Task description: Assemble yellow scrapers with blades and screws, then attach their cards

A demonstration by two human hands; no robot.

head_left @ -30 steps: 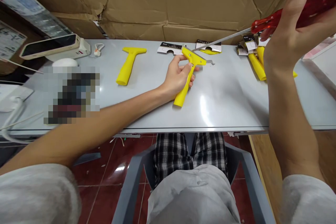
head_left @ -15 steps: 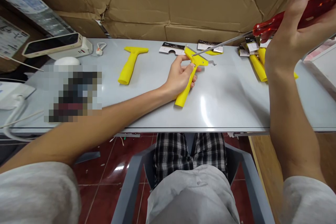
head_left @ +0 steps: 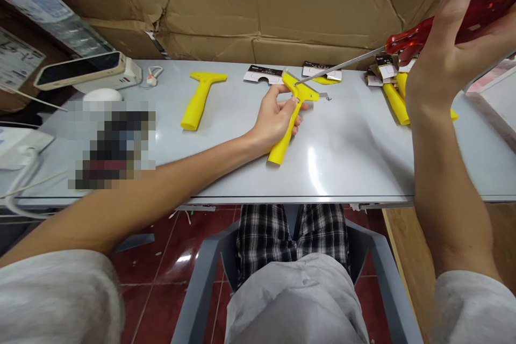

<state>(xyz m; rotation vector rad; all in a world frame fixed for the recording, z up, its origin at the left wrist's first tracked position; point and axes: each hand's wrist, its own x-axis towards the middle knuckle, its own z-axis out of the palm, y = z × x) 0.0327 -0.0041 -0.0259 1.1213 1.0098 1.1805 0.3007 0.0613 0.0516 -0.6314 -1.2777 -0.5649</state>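
My left hand [head_left: 271, 122] is wrapped around the neck of a yellow plastic scraper [head_left: 281, 148], whose T-shaped head tilts up off the table. Metal shows along the head's far edge. My right hand [head_left: 437, 62], raised at the upper right, grips the translucent red handle of a screwdriver [head_left: 407, 36]. Its long shaft slopes down to the left, with the tip at a hole or screw in the scraper's head. Just right of the head lie small metal pieces [head_left: 327, 97]. A second yellow scraper [head_left: 196, 103] rests on the table to the left.
Black-and-white cards [head_left: 262, 72] lie along the back of the table. More yellow scrapers [head_left: 395, 105] with cards are piled at the right, partly behind my wrist. On the left are a phone [head_left: 80, 71] on a white block, a white mouse [head_left: 102, 95] and cables. Cardboard [head_left: 217, 5] stands behind.
My right hand and the screwdriver handle have shifted very slightly to the left. The tip stays on the scraper's head, and my left hand keeps its hold.
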